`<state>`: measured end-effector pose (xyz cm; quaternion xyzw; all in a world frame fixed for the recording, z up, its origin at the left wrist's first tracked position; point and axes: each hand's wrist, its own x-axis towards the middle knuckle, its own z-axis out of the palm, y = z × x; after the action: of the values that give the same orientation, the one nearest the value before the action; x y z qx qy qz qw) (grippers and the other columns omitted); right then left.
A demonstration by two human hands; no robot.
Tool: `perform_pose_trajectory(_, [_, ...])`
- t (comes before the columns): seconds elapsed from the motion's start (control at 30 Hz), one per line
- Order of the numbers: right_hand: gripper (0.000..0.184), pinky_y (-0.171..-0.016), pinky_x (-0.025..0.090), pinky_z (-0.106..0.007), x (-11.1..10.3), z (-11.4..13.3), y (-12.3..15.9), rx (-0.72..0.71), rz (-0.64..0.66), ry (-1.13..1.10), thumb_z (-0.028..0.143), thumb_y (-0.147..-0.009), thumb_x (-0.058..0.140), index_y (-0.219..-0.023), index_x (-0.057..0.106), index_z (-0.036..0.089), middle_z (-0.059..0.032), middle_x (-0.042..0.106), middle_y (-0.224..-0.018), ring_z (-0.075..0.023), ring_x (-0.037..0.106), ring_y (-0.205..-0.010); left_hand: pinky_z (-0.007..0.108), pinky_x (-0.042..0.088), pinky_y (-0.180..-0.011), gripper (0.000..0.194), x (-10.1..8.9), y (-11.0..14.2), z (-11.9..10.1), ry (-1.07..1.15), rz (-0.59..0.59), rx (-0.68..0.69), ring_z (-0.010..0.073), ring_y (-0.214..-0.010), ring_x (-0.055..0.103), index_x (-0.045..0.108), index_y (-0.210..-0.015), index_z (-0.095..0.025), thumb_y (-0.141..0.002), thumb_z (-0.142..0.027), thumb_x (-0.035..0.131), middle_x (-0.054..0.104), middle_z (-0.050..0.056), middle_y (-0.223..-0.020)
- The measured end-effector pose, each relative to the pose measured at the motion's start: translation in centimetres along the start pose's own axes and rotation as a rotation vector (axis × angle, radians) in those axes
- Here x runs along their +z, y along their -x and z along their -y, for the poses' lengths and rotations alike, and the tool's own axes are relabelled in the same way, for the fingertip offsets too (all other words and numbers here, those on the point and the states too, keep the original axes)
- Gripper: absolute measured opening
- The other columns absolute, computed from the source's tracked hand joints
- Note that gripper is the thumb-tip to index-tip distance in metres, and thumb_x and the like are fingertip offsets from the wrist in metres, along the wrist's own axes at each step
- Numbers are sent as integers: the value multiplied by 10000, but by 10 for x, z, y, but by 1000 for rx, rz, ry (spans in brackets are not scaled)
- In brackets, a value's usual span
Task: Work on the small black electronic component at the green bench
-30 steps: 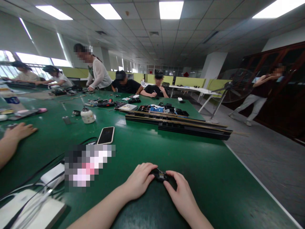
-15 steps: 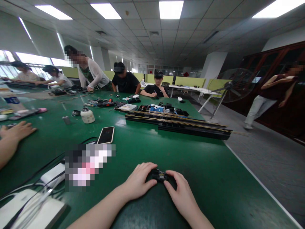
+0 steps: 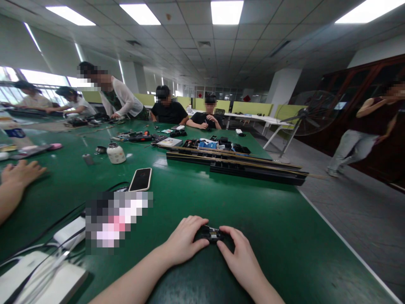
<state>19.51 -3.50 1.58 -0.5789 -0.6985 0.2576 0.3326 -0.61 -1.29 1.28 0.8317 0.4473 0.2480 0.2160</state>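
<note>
Small black part (image 3: 212,234), lower centre of the frame, low over or on the bench (image 3: 275,236), can't tell if it's lifted. Left hand (image 3: 187,240) pinches its left end, thumb in front and fingers behind; right hand (image 3: 238,254) has thumb and index finger at the right end, other fingers curled. Top faces up, with pale and brassy bits inside, too small to make out. Probably light, stiff plastic, likely a bit slick on the smooth shell; inner bits look the fragile spot, so best held by the two outer ends, light pinch, fingertips off the middle. Containers: cream jar (image 3: 116,153) upright left of centre, contents hidden; small dark bowl (image 3: 101,150) just behind it, inside not readable; bottle (image 3: 15,134) with dark blue label at the left edge, fill can't be told. Blue packet (image 3: 208,145) sits among black pieces upper centre, contents hidden. Long black rails (image 3: 257,174) in front of that pile, thin brassy rods (image 3: 240,159) along them. Phone (image 3: 141,179) lies left of centre, well apart from both hands
</note>
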Motion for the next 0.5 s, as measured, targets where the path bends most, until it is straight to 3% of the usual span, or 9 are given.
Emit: perform_pose_trajectory(0.5, [280, -934, 417, -400, 3, -3, 1, -16, -28, -39, 253, -734, 564, -1002, 635, 210, -74, 655, -1036, -242, 571, -1012, 351, 394, -875, 290, -3, -1, -5, -41, 11, 13, 223, -1005, 490, 539, -1088, -231, -813, -303, 598, 547, 47, -1097])
